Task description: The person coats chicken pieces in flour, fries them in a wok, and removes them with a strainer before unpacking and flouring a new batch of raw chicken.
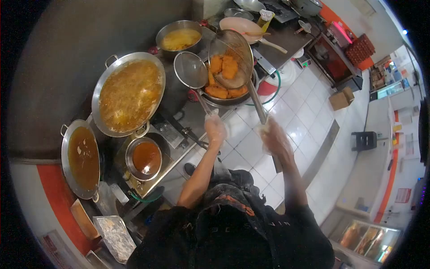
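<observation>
My left hand [215, 128], in a clear plastic glove, is closed round the handle of a small round mesh strainer [189, 69]. My right hand [274, 136], also gloved and slightly blurred, grips the long metal handle of a large skimmer [242, 47]. Golden-orange fried pieces [224, 66] lie in or behind the skimmer's mesh. Both tools are over a round metal pan [226, 101] with more fried pieces [217, 92] in it. The small strainer overlaps the pan's left side and looks bare.
On my left, a large wok [130, 94] holds bubbling oil, beside a wok of brown oil [83, 157] and a small bowl of orange-brown liquid [146, 159]. A pot of yellow oil [181, 39] and a pink pan [242, 28] stand behind. White tiled floor [304, 119] extends right.
</observation>
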`<state>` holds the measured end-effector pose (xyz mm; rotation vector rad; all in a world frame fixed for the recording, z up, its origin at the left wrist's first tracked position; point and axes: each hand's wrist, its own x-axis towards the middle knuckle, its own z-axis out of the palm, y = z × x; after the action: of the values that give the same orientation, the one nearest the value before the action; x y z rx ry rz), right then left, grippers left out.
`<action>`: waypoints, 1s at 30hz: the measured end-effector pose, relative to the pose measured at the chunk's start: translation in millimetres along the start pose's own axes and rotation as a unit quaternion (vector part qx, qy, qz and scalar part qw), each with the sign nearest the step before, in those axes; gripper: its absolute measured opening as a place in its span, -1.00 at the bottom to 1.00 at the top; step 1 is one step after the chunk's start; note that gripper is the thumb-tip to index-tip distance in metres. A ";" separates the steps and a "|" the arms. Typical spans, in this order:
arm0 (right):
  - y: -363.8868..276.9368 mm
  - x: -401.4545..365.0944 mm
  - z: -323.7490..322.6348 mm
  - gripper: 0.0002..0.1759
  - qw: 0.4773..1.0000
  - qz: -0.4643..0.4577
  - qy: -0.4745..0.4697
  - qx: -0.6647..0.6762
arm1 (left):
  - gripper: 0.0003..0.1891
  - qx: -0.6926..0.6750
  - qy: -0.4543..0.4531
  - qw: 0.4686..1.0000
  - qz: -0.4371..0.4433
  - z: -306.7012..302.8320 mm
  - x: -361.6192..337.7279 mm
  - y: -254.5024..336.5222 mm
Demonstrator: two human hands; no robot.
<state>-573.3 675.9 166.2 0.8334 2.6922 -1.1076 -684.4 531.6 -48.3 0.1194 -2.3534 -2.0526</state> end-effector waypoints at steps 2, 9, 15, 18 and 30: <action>-10.4 -4.8 -4.5 -0.62 1.000 0.012 0.001 -0.010 | -0.85 0.106 0.042 0.975 0.190 5.8 3.6 -8.6; -42.4 -4.7 -12.1 -0.48 0.996 0.073 -0.018 -0.040 | -0.81 0.009 -0.018 0.997 -0.069 13.8 7.3 37.6; -21.0 -1.3 -12.5 -0.46 0.997 0.023 0.015 0.074 | -0.83 0.091 0.018 0.980 0.176 15.8 18.2 -33.3; -21.3 -0.7 -15.5 -0.52 0.993 0.051 0.029 0.106 | -0.86 0.133 -0.026 0.980 0.146 16.3 34.3 -32.3; -7.7 -28.7 -33.1 -0.76 0.947 0.104 0.073 0.296 | -0.83 -0.012 -0.086 0.996 0.031 -5.3 57.2 -15.2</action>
<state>-550.0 681.1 203.7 1.2878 2.3042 -1.8974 -740.3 520.5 -64.8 -0.1363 -2.3917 -2.1410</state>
